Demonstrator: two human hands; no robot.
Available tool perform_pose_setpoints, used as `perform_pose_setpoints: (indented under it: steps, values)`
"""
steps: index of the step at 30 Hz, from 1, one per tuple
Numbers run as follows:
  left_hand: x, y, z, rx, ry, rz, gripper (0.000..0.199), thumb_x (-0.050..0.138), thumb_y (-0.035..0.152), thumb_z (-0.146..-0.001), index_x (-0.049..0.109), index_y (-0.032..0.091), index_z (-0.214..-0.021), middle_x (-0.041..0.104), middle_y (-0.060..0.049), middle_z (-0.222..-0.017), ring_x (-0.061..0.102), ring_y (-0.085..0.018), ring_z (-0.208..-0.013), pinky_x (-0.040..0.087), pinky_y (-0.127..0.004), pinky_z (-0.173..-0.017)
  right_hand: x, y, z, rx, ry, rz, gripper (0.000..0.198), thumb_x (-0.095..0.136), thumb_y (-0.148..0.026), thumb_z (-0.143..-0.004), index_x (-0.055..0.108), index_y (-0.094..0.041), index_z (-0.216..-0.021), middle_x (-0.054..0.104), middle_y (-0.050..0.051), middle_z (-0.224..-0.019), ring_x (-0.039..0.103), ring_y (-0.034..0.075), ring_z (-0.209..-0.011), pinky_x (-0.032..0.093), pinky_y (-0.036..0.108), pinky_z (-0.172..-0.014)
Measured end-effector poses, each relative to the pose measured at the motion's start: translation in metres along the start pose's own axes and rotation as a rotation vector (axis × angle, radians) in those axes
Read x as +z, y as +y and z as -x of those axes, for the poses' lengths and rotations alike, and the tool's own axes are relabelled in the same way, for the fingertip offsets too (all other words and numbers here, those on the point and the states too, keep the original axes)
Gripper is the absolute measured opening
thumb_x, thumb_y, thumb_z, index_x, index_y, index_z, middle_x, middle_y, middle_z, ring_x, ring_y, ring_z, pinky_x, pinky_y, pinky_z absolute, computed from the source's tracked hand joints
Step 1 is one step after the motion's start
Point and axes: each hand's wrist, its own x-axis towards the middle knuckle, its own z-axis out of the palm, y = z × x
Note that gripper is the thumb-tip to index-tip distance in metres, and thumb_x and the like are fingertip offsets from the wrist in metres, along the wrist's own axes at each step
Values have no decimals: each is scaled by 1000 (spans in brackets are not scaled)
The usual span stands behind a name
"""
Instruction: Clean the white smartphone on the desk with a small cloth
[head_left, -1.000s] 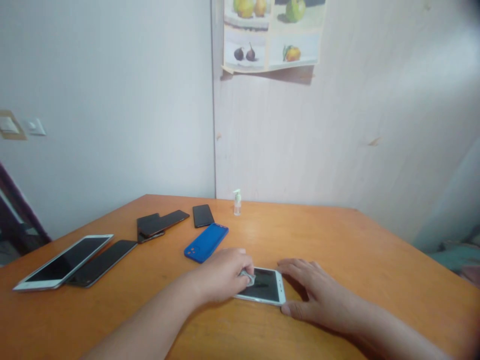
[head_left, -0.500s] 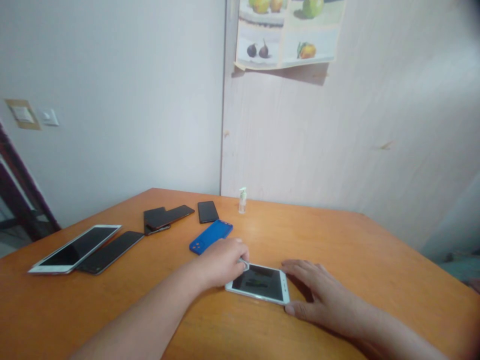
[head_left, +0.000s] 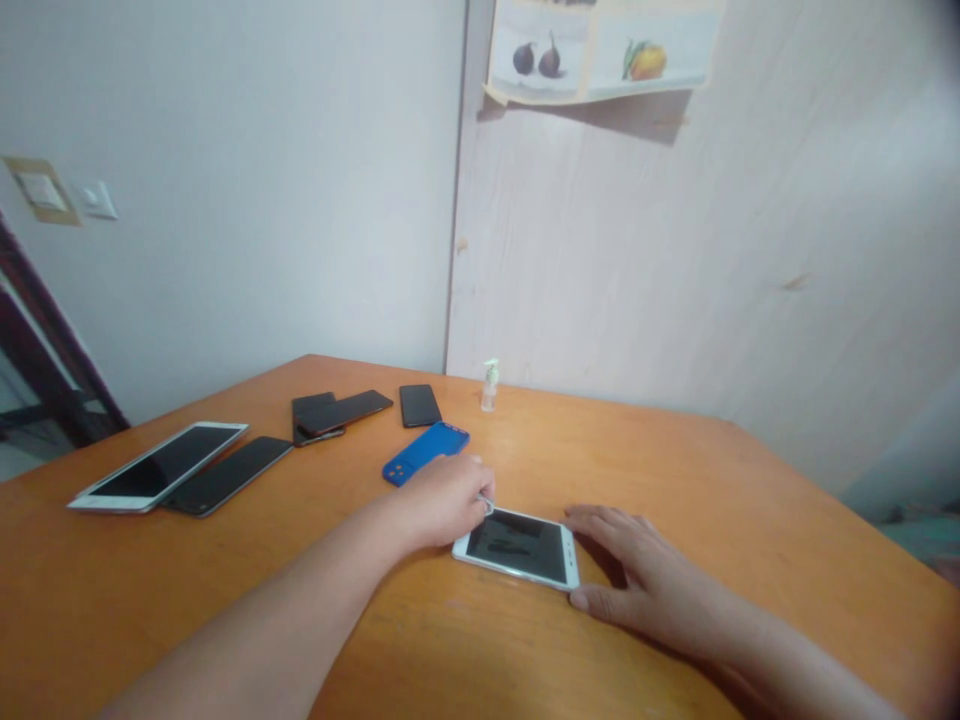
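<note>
A white phone [head_left: 517,546] lies flat on the wooden table, with smear marks on its dark screen. My left hand [head_left: 448,500] is closed at the phone's left end, covering that corner. A small whitish piece [head_left: 486,503], perhaps folded cloth or tissue, pokes out between its fingers against the screen; most of it is hidden. At the phone's other end, my right hand [head_left: 634,565] spans the short edge, thumb by the near corner and fingers by the far one. Just beyond my left hand is a blue phone case [head_left: 426,450], partly hidden by it.
A small clear pump bottle [head_left: 490,388] stands near the wall. Left of it lie a dark phone [head_left: 420,405] and two overlapping dark phones [head_left: 346,411]. Farther left, a white tablet [head_left: 161,465] rests partly over another black phone [head_left: 229,477]. The table edge [head_left: 832,507] slants at right.
The whole view has shifted slightly, with the table scene higher in the picture. Both hands keep nearly the same places at the white phone, and the left one still grips the whitish piece.
</note>
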Motion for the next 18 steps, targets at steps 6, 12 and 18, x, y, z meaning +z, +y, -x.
perform_pose_setpoints:
  steps: [6, 12, 18]
  values:
    - [-4, 13, 3, 101, -141, 29, 12, 59, 20, -81, 70, 24, -85, 70, -1, -89, 63, -18, -83, 42, -26, -71, 1, 2, 0, 2, 6, 22, 75, 62, -68, -82, 48, -26, -143, 51, 9, -145, 47, 30, -131, 36, 47, -110]
    - [-5, 0, 2, -25, -100, 13, 11, 60, 19, -77, 69, 22, -82, 71, -2, -90, 64, -18, -82, 39, -25, -65, 2, 1, 0, 26, 4, 11, 75, 62, -69, -82, 49, -27, -143, 50, 9, -146, 45, 31, -132, 36, 48, -110]
    - [-6, -1, 3, 24, -203, 74, 13, 60, 23, -76, 70, 25, -85, 71, 0, -87, 62, -16, -74, 37, -24, -60, 3, 2, -1, 25, 6, 8, 75, 62, -68, -82, 49, -27, -143, 50, 9, -146, 45, 31, -132, 36, 48, -110]
